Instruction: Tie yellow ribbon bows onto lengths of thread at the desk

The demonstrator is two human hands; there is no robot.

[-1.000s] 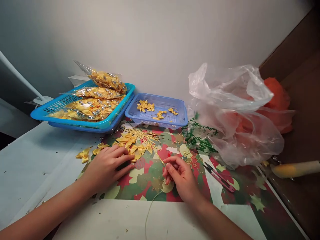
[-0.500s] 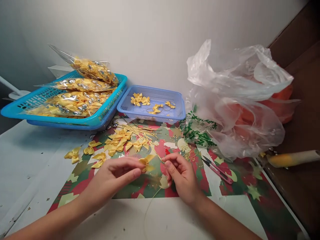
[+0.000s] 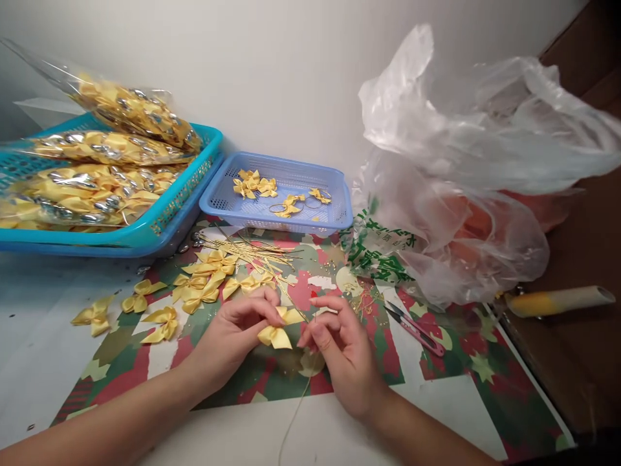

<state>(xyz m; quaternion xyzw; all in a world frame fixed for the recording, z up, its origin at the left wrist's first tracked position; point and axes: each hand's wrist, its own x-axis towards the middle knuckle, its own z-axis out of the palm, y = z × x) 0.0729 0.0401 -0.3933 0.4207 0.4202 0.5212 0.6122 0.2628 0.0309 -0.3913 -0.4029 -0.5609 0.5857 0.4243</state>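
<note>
My left hand pinches a yellow satin ribbon bow between thumb and fingers. Close by on its right, my right hand is closed, fingertips together, with a pale thread running from it down over the table's front edge. Whether a needle is also in those fingers is too small to tell. Behind the hands lie several loose yellow bows and a bundle of thin gold cords. Pink-handled thread snips rest to the right of my right hand.
A turquoise basket at left holds clear bags of bows with silvery pieces. Beside it, a shallow blue basket has a few bows and looped cords. A crumpled plastic bag stands at right, near a tube. Patterned paper covers the table.
The view has shifted closer and slightly to the right. My left hand has turned the bow so that it faces upward, nearer to my right hand's fingertips.
</note>
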